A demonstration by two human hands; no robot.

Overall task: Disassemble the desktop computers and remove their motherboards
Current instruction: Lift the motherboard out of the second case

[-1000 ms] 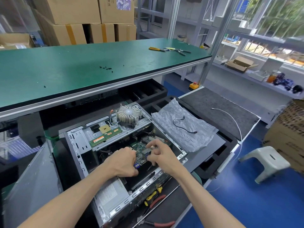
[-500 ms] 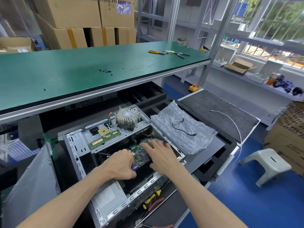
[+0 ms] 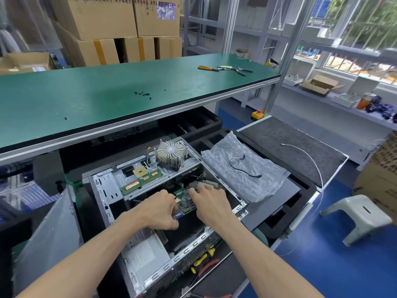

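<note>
My 2 hands, left gripping the motherboard, right fingers spread flat, should lift evenly inside the case.

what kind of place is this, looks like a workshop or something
Most likely an electronics teardown or refurbishing workshop. An opened desktop case sits below a long green workbench with pliers and loose screws on it, and stacked cardboard cartons stand behind.
</note>
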